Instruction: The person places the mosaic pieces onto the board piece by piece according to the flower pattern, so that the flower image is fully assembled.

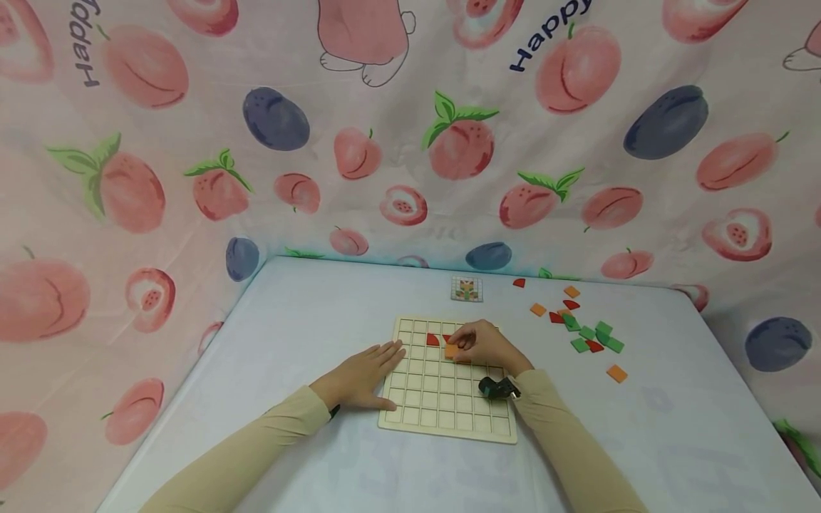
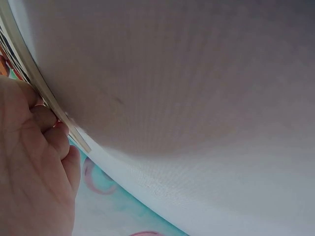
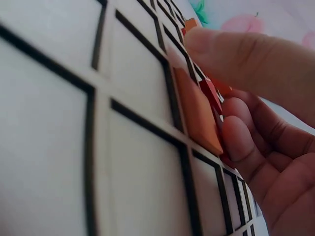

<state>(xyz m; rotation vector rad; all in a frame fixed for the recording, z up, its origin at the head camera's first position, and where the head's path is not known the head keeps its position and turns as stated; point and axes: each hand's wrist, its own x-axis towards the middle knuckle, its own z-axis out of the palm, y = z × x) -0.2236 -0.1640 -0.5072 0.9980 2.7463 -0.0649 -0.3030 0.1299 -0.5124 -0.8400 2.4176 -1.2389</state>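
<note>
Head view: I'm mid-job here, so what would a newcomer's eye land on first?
Probably the fruit-print cloth behind the white table. Next, the pale grid board near the middle, with the left hand at its left edge and the right hand bent over an orange square tile. Then the loose green, red and orange tiles scattered to the board's right.

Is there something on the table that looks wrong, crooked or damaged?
Nothing looks plainly damaged or spilled. Only the loose pieces to the right of the board look untidy: they lie at mixed angles, some overlapping, with one orange square apart at the near side.
</note>
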